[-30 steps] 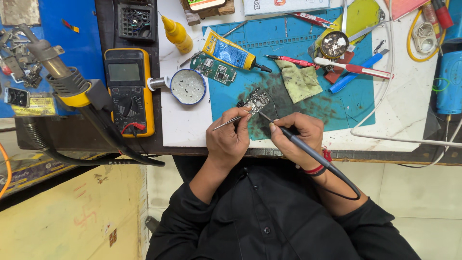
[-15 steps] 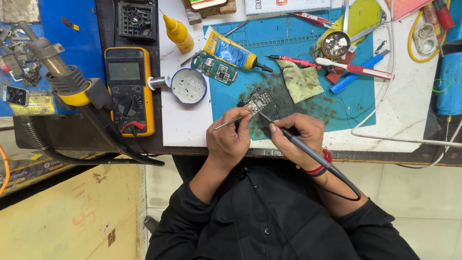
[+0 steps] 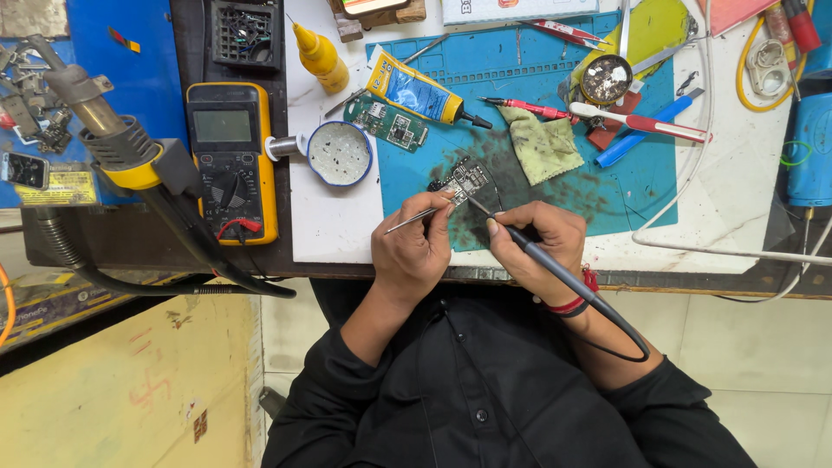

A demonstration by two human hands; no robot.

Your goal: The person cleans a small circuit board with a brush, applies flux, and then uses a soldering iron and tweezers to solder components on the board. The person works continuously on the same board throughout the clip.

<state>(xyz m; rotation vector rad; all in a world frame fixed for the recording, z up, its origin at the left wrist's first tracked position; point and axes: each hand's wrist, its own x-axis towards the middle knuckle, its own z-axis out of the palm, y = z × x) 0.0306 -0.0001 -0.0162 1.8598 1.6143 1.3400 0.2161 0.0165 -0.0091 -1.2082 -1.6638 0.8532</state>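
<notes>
Just beyond both pinching grips, tweezers (image 3: 414, 218) and soldering iron (image 3: 555, 264), lies the circuit board (image 3: 461, 181).

Electronics repair workshop — multimeter (image 3: 232, 160); hot-air gun (image 3: 113, 143); circuit boards (image 3: 387, 126).

Not much packaging around, honestly. Up and left of my fingers (image 3: 444, 211) there's a squeeze tube (image 3: 418, 91) lying slanted on the table, yellow ends with a blue printed panel and a black nozzle pointing right. Further left sits the yellow multimeter (image 3: 231, 160) with its grey rectangular screen (image 3: 222, 126) blank. Way off to the far left is a small yellow label (image 3: 54, 184). Straight above my fingers, at the top edge, a white printed box (image 3: 518, 9) pokes in.
</notes>
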